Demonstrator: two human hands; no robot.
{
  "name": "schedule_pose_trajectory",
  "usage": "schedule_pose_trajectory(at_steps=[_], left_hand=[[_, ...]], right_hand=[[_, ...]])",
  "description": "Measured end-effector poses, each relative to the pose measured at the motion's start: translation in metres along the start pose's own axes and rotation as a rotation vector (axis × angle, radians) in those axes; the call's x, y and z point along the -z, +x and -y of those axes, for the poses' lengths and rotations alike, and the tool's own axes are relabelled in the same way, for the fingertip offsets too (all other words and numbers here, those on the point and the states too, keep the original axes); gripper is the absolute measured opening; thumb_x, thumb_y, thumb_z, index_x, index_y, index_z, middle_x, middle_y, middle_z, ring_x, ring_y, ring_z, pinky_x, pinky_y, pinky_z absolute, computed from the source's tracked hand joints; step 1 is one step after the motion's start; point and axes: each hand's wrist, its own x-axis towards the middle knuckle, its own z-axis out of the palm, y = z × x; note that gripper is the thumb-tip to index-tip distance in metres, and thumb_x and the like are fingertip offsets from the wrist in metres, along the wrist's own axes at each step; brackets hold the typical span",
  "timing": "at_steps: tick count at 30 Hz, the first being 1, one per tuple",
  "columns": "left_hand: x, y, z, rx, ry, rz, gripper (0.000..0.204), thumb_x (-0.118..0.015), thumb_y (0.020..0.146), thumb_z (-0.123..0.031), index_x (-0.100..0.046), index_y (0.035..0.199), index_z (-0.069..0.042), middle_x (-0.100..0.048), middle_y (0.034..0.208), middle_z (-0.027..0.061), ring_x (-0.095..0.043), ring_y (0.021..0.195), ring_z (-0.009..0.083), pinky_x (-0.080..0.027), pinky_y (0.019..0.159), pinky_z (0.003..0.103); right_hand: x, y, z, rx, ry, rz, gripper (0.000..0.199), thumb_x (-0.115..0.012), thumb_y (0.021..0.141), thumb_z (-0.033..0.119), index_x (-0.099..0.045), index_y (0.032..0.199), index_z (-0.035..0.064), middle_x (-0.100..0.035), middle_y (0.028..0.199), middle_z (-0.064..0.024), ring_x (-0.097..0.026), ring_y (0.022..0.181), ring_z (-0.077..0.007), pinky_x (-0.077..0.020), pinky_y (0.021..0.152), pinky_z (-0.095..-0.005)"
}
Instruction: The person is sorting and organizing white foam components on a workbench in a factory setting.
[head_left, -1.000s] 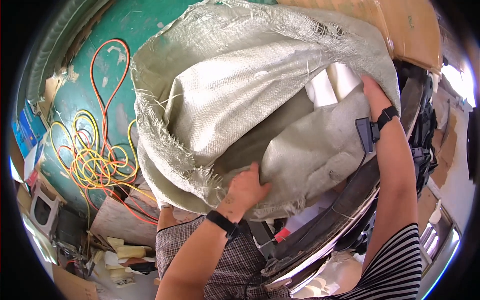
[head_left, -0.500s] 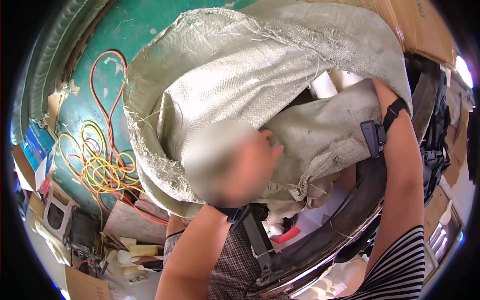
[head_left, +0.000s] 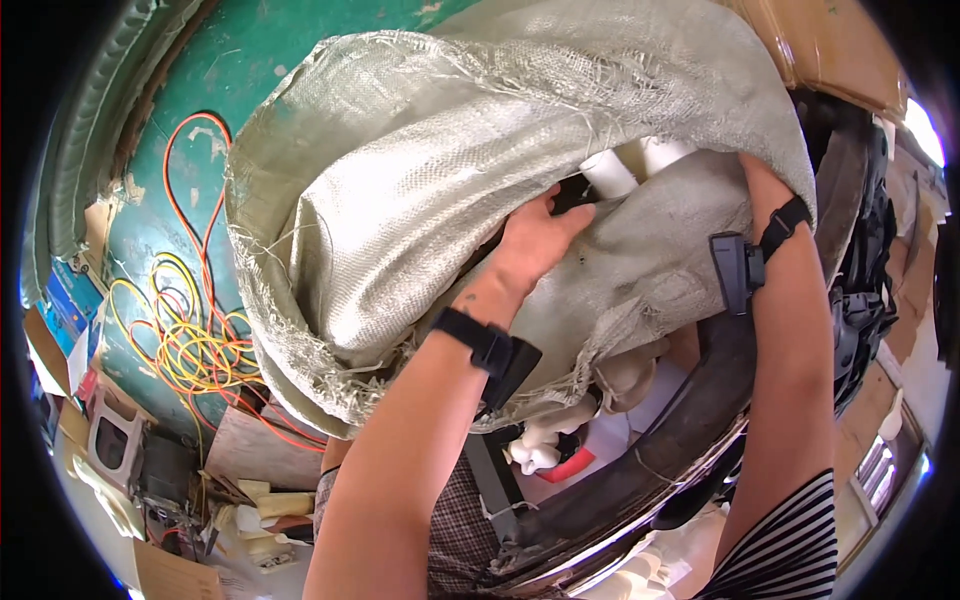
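Note:
A large pale woven sack (head_left: 400,230) with frayed edges lies bunched in front of me. My left hand (head_left: 535,240) reaches over its middle to a dark gap between two folds. Its thumb and a fingertip are apart beside the gap, with nothing seen between them; the other fingers are partly hidden by the fold. White cylindrical pieces (head_left: 608,174) show inside the opening, just beyond my left fingertips. My right forearm (head_left: 790,300) passes under the sack's right side, and the cloth hides that hand. Both wrists wear black straps with a dark device.
Tangled orange and yellow cords (head_left: 200,340) lie on the green floor (head_left: 270,70) at left. Brown cardboard (head_left: 840,50) stands at the far right. Below the sack are white pieces (head_left: 540,445) and a dark curved rim (head_left: 640,470). Someone's checked clothing (head_left: 460,530) shows beneath my left forearm.
My left hand has moved up and right, from the sack's lower middle to the gap near the white pieces. The right forearm stays under the cloth. The view has shifted slightly.

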Motion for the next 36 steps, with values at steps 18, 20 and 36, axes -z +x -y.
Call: schedule_pose_trajectory(at_steps=[18,20,36], left_hand=[[0.038,-0.134,-0.041,-0.02,-0.153,-0.375,0.05,-0.076,0.072,-0.002,-0.057,0.118,0.0,-0.065,0.103,0.0075,-0.062,0.088,0.0143,-0.051,0.077,0.029],[0.075,-0.175,-0.041,-0.069,-0.052,-0.495,0.039,-0.075,0.073,-0.003,-0.063,0.11,0.001,-0.067,0.098,0.006,-0.063,0.085,0.0144,-0.051,0.077,0.028],[0.172,-0.447,-0.296,-0.616,0.448,-0.093,0.06,-0.065,0.072,0.001,-0.049,0.13,0.001,-0.059,0.12,0.0125,-0.058,0.11,0.0248,-0.045,0.097,0.038]], right_hand=[[-0.072,-0.093,0.025,0.147,-0.053,-0.182,0.096,-0.075,0.06,0.063,-0.05,0.133,0.0062,-0.053,0.133,-0.0173,-0.049,0.123,-0.0297,-0.036,0.105,-0.0342],[-0.098,-0.117,0.042,0.458,0.082,-0.206,0.092,-0.081,0.058,0.052,-0.052,0.127,-0.0016,-0.064,0.111,-0.0235,-0.063,0.102,-0.0328,-0.0487,0.09,-0.0377],[-0.246,-0.445,0.123,1.233,0.248,-0.912,0.092,-0.087,0.053,0.035,-0.046,0.13,0.0045,-0.048,0.132,-0.0187,-0.046,0.122,-0.0381,-0.0377,0.102,-0.042]])
